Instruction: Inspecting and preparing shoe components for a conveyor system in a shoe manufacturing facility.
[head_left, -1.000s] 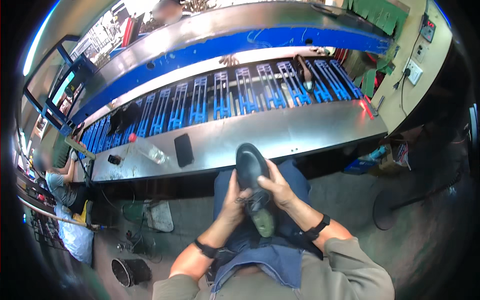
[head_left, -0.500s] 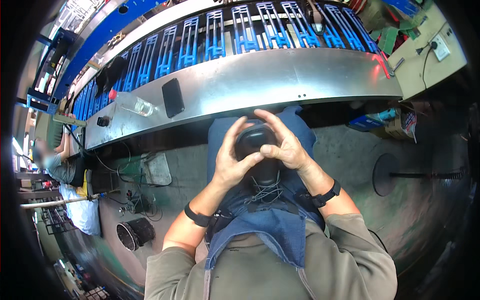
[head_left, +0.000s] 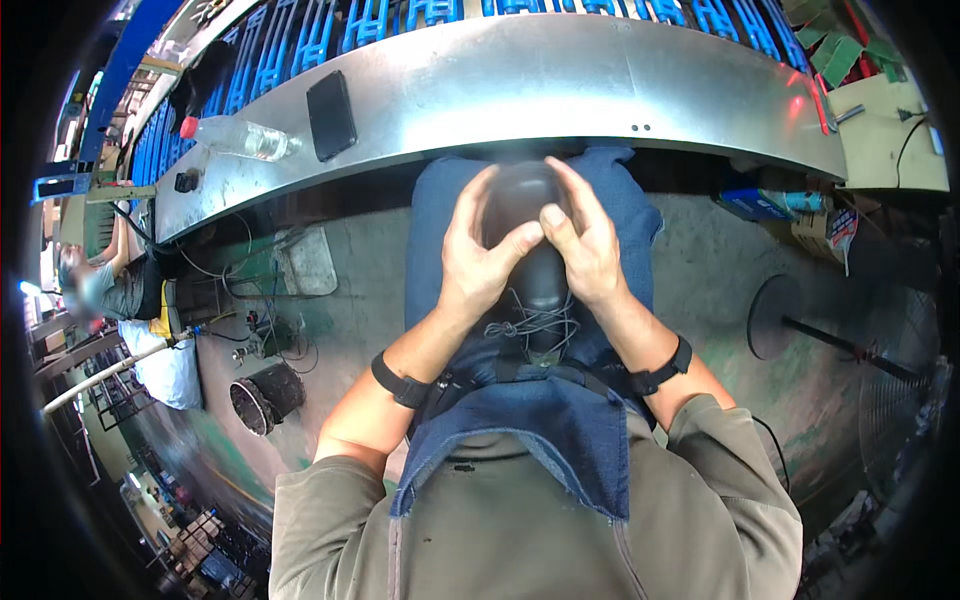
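Note:
A black lace-up shoe [head_left: 541, 279] rests over my lap, its rounded end pointing toward the bench. Loose grey laces [head_left: 535, 323] lie tangled at the end nearer my body. My left hand [head_left: 478, 255] curves round the shoe's left side, thumb across the top. From the right, my right hand [head_left: 590, 245] grips it the same way, its thumb close to the left thumb. Fingertips of both hands reach the rounded far end, which is slightly blurred. The shoe's underside is hidden.
A metal bench [head_left: 480, 85] runs across ahead, with a phone [head_left: 331, 115] and a plastic bottle [head_left: 238, 138] on it. Blue racks [head_left: 365, 22] line its far side. A black bucket [head_left: 268, 397] stands on the floor at left. Boxes [head_left: 790, 207] sit at right; another person [head_left: 115, 285] is far left.
The view has tilted, so the bench sits higher in the picture. Both hands have closed in along the shoe's sides, and its rounded end has shifted toward the bench.

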